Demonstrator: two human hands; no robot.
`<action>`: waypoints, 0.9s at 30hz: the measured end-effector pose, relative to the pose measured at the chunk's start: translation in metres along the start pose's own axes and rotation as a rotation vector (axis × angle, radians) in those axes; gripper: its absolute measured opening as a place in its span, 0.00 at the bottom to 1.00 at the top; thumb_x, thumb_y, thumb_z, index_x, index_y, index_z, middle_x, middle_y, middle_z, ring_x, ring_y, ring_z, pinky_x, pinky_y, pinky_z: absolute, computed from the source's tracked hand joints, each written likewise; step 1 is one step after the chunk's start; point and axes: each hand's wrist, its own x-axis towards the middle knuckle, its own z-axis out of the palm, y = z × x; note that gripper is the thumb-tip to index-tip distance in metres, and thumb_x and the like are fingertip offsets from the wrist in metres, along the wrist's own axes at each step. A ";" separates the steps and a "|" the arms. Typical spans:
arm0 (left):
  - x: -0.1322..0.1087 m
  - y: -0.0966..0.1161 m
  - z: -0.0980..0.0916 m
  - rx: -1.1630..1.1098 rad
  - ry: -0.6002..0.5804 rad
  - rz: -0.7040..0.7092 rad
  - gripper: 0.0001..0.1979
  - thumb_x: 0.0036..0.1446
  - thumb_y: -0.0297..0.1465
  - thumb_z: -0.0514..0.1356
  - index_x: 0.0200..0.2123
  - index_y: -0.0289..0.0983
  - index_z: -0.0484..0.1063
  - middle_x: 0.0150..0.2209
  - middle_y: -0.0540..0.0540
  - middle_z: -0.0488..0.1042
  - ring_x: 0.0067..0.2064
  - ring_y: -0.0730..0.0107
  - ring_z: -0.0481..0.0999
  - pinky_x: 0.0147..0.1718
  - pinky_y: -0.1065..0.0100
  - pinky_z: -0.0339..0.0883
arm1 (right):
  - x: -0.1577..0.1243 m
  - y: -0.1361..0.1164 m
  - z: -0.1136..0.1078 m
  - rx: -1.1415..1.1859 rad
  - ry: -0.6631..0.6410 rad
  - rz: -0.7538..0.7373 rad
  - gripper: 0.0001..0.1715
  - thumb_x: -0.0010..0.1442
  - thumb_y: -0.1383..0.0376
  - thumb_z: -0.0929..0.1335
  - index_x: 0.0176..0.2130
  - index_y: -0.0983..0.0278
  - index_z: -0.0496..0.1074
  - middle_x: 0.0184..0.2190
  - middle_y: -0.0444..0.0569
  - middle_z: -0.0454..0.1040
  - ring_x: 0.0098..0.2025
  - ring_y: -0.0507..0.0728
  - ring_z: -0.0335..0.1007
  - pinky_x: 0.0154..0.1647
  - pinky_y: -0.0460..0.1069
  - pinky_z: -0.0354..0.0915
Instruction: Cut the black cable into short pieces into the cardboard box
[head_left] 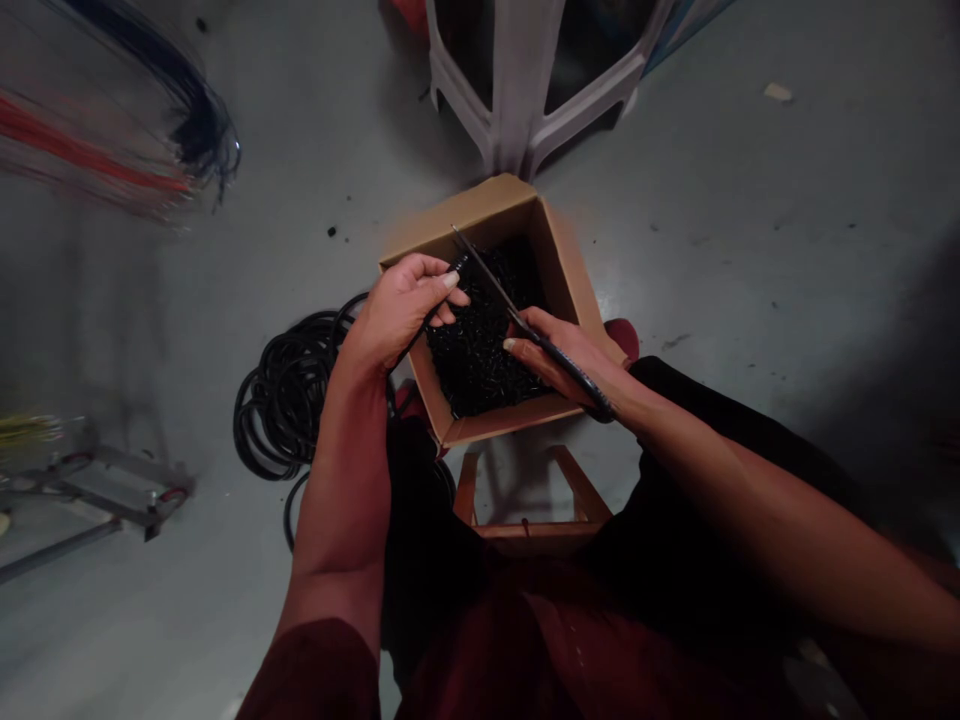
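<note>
Gripping a thin black cable [411, 345] in the left hand [401, 310], fingers curled closed around it, with a short end poking out just past the fingertips over an open cardboard box [480, 215]. Closing the right hand [562, 360] firmly around the black handle of a long-bladed cutting tool [487, 285], probably scissors, though the pivot stays hidden behind the fingers. Blade tips crossing just beside the cable end, right above the box, with both hands close together and not touching.

Filling the box: a deep heap of short black cable offcuts [480, 350], apparently resting on a low wooden stool [532, 530]. Lying on the grey floor [712, 200] to the left, a loose coil of black cable [277, 400], with a grey plastic stool [517, 80] ahead and a metal frame [97, 490] at lower left. Blurred red and black wires [187, 150] hanging at upper left.

Likely handling: cable light, flexible yet springy, best pinched close to the end; offcuts light, small, slippery, easily scattered, so better scooped than picked singly; tool safest held by its handle.
</note>
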 end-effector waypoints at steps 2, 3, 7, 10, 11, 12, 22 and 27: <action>-0.001 0.000 -0.001 0.031 -0.013 0.010 0.06 0.57 0.29 0.58 0.37 0.34 0.67 0.29 0.47 0.76 0.24 0.81 0.69 0.25 0.77 0.63 | 0.000 -0.001 -0.001 0.000 0.002 0.002 0.12 0.60 0.55 0.63 0.35 0.61 0.62 0.25 0.43 0.64 0.24 0.51 0.56 0.25 0.47 0.51; -0.001 0.000 -0.002 0.051 -0.019 0.021 0.06 0.57 0.30 0.58 0.37 0.34 0.67 0.29 0.47 0.76 0.24 0.81 0.68 0.25 0.77 0.63 | 0.000 0.000 -0.001 0.008 -0.004 0.000 0.12 0.60 0.55 0.64 0.35 0.61 0.62 0.24 0.43 0.63 0.24 0.51 0.56 0.25 0.47 0.51; -0.002 0.000 -0.008 0.122 -0.032 0.075 0.06 0.57 0.31 0.58 0.36 0.35 0.70 0.30 0.48 0.76 0.25 0.80 0.68 0.26 0.76 0.63 | -0.001 0.006 -0.003 0.188 -0.109 -0.012 0.12 0.61 0.55 0.63 0.36 0.61 0.62 0.22 0.40 0.60 0.21 0.49 0.56 0.22 0.45 0.52; -0.003 0.000 -0.011 0.130 -0.041 0.084 0.06 0.57 0.32 0.59 0.36 0.35 0.71 0.30 0.47 0.76 0.26 0.79 0.69 0.27 0.75 0.63 | -0.002 0.010 -0.004 0.391 -0.219 -0.014 0.13 0.61 0.54 0.64 0.36 0.61 0.61 0.21 0.38 0.59 0.20 0.48 0.56 0.19 0.44 0.54; -0.003 0.000 -0.011 0.126 -0.041 0.084 0.06 0.57 0.32 0.59 0.36 0.35 0.71 0.30 0.47 0.76 0.26 0.79 0.69 0.27 0.75 0.63 | -0.002 0.011 -0.004 0.447 -0.240 -0.011 0.13 0.61 0.54 0.64 0.36 0.61 0.61 0.22 0.38 0.60 0.20 0.47 0.56 0.19 0.44 0.54; -0.003 0.000 -0.012 0.121 -0.040 0.082 0.07 0.56 0.33 0.59 0.36 0.35 0.71 0.30 0.47 0.76 0.26 0.78 0.69 0.27 0.75 0.63 | -0.002 0.012 -0.004 0.499 -0.256 -0.006 0.14 0.60 0.54 0.65 0.36 0.61 0.61 0.22 0.38 0.60 0.20 0.47 0.56 0.18 0.44 0.55; -0.003 0.000 -0.011 0.040 -0.041 0.073 0.07 0.56 0.33 0.60 0.36 0.35 0.71 0.30 0.47 0.76 0.26 0.79 0.69 0.26 0.76 0.63 | -0.002 0.008 0.000 0.870 -0.378 0.167 0.15 0.57 0.56 0.68 0.39 0.60 0.61 0.24 0.37 0.61 0.18 0.46 0.52 0.16 0.43 0.50; -0.004 0.003 -0.008 -0.034 -0.031 0.086 0.08 0.56 0.34 0.61 0.36 0.35 0.71 0.29 0.48 0.76 0.24 0.80 0.68 0.25 0.76 0.62 | -0.004 0.005 0.001 0.956 -0.412 0.220 0.16 0.56 0.56 0.68 0.40 0.60 0.60 0.23 0.37 0.61 0.18 0.46 0.51 0.17 0.43 0.51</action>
